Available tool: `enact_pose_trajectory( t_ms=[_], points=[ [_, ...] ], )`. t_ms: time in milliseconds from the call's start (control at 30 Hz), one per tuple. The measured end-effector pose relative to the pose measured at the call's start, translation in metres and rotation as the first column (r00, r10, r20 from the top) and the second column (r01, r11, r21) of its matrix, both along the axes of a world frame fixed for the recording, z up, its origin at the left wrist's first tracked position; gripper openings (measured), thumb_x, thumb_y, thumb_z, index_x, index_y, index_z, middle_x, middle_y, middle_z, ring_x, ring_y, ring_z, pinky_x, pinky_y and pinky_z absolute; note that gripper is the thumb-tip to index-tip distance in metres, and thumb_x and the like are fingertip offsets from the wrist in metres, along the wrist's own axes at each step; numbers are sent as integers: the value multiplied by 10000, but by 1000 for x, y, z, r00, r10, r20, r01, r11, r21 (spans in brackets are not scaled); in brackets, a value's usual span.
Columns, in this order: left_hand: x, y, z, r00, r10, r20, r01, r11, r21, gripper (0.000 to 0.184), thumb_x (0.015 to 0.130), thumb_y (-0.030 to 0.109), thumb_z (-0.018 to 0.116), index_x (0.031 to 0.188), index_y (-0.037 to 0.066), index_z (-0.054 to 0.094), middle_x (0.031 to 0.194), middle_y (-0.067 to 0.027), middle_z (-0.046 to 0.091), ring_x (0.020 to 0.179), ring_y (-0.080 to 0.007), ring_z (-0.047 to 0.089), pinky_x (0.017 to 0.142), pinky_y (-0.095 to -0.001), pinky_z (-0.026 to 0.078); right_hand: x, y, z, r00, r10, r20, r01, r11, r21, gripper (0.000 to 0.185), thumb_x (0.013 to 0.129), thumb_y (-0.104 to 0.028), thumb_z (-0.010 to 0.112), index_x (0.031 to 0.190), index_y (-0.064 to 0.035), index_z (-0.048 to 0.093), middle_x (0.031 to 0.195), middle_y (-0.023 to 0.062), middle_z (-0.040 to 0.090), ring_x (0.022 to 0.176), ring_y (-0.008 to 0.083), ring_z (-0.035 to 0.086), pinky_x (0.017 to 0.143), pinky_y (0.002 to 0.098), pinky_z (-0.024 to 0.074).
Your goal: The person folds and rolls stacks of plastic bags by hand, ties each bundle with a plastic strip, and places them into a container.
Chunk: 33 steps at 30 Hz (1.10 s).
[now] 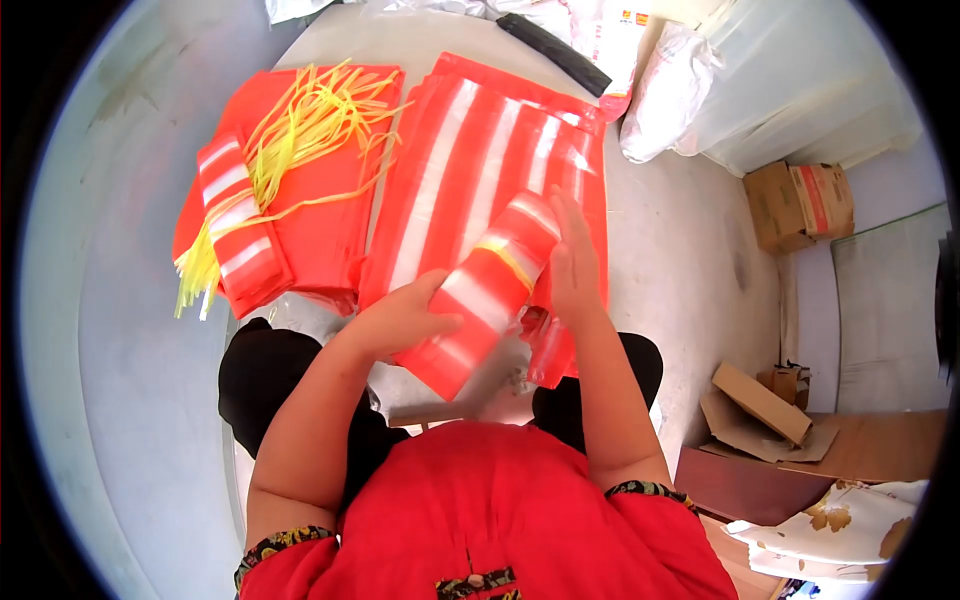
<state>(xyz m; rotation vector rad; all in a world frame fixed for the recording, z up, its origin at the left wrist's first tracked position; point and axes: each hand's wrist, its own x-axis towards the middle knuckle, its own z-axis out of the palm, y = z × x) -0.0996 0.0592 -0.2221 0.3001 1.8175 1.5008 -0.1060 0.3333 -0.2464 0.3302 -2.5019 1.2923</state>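
A folded bundle of red-and-white striped plastic bags (478, 290) is tilted above my lap, with a yellow tie (508, 258) around its middle. My left hand (408, 318) grips its lower left side, thumb on top and the other fingers partly hidden. On the upper right side lies my right hand (574, 262), its fingers stretched out flat along the bundle. Behind them is a flat stack of striped plastic bags (430, 170), with loose plastic hanging under my right hand. To the left, yellow strips (310, 120) lie across a red stack (325, 235), beside another tied striped bundle (235, 215).
A black roll (553, 52) and a white wrapped package (672, 90) lie beyond the stack. Cardboard boxes (798, 205) stand at the right wall. Flattened cardboard (765, 415) rests on a brown cabinet (880, 445). A pale wall (120, 300) borders the left side.
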Motion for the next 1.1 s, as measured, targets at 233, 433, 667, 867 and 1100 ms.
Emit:
enact_pose_trajectory(
  t_ms=[233, 433, 667, 867, 1100],
  points=[
    [4, 8, 6, 985, 14, 173, -19, 999, 28, 573, 1016, 135, 660, 1537, 6, 460, 1360, -117, 642, 1215, -177, 623, 1032, -325, 511, 33, -2, -3, 955, 236, 181, -285, 902, 325, 585, 1003, -184, 546, 1564, -36, 473, 1654, 144, 431, 1549, 375, 354, 1283, 501, 283],
    [6, 12, 5, 961, 62, 268, -80, 995, 56, 591, 1021, 132, 657, 1553, 6, 432, 1371, -125, 629, 1219, -200, 625, 1043, -337, 512, 35, -2, 23, 959, 230, 164, -278, 872, 404, 557, 1009, -209, 555, 1546, -64, 524, 1611, 172, 495, 1568, 363, 340, 1312, 561, 146],
    [12, 13, -22, 995, 98, 10, -99, 992, 85, 788, 990, 135, 704, 1652, 45, 286, 1547, -150, 492, 1356, -223, 539, 1115, -349, 470, 42, -13, 15, 957, 278, 82, -290, 919, 267, 493, 1029, -259, 609, 1484, -73, 580, 1606, 160, 491, 1525, 380, 394, 1278, 599, 201],
    [13, 25, -10, 943, 69, 325, -183, 925, 334, 959, 947, 33, 712, 1715, 105, 141, 1574, -153, 477, 1370, -231, 554, 1092, -382, 518, 67, -1, 14, 939, -9, 343, 114, 952, -286, 531, 1041, -156, 610, 1552, -72, 494, 1557, 194, 502, 1311, 272, 597, 1086, 440, 510],
    [36, 61, -1, 923, 75, 377, -214, 915, 341, 929, 953, 11, 704, 1690, 66, 141, 1545, -154, 487, 1350, -246, 569, 1074, -403, 541, 111, 18, 21, 817, 196, 542, 287, 677, -678, 647, 1056, -146, 636, 1640, -68, 368, 1532, 182, 509, 1341, 253, 553, 1089, 379, 508]
  ],
)
